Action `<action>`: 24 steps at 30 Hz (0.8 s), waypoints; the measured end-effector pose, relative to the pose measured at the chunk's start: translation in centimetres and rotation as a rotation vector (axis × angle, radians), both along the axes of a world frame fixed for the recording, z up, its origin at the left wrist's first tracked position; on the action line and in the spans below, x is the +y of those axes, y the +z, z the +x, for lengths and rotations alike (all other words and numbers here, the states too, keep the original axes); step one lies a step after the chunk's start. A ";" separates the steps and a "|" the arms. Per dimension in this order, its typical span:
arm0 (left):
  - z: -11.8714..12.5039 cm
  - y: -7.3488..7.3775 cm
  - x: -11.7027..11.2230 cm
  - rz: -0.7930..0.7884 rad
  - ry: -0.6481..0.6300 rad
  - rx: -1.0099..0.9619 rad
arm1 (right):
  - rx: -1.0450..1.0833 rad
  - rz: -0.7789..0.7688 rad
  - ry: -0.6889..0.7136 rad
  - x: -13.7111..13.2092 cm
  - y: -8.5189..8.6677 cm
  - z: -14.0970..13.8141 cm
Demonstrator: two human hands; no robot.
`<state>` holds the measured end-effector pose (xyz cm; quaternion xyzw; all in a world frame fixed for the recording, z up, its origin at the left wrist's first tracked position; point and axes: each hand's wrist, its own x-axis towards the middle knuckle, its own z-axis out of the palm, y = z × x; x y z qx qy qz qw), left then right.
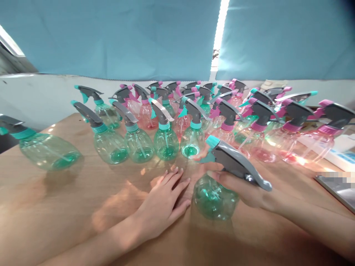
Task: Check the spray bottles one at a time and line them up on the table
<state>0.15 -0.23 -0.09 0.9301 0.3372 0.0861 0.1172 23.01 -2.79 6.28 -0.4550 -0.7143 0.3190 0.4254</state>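
My right hand (pixel 244 188) is wrapped round the neck of a green spray bottle (pixel 215 201), just under its grey trigger head with a teal nozzle. The bottle is tilted, and some of the fingers are hidden behind the head. Left of it, my left hand (pixel 166 199) lies flat on the wooden table (pixel 83 229), fingers stretched out and holding nothing. Beyond the hands stands a front row of spray bottles, among them a green one (pixel 166 142) and another green one (pixel 192 140) with teal collars.
Several pink spray bottles (pixel 294 142) stand at the right, with more pink and green ones packed behind. A lone green bottle (pixel 50 149) is at the far left. A dark flat device (pixel 338 192) lies at the right edge. Blue curtains (pixel 124 40) hang behind.
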 end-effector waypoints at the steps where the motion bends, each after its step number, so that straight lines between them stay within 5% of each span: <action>1: 0.0 0.0 0.0 -0.002 0.000 0.002 | 0.026 -0.019 0.018 0.0 0.4 -0.3; 5: 0.0 0.1 0.0 -0.027 0.004 -0.041 | 0.138 -0.027 0.057 0.1 1.1 -1.3; 13: -0.3 0.7 -1.6 -0.173 0.024 -0.216 | 0.273 0.054 0.098 0.7 -0.1 -3.7; 18: -2.9 0.5 -2.8 -0.164 0.114 -0.359 | 0.276 0.113 0.091 1.4 -0.7 -7.2; 24: -7.1 0.9 -4.2 -0.052 0.366 -0.452 | 0.326 0.144 0.193 2.7 -0.9 -14.1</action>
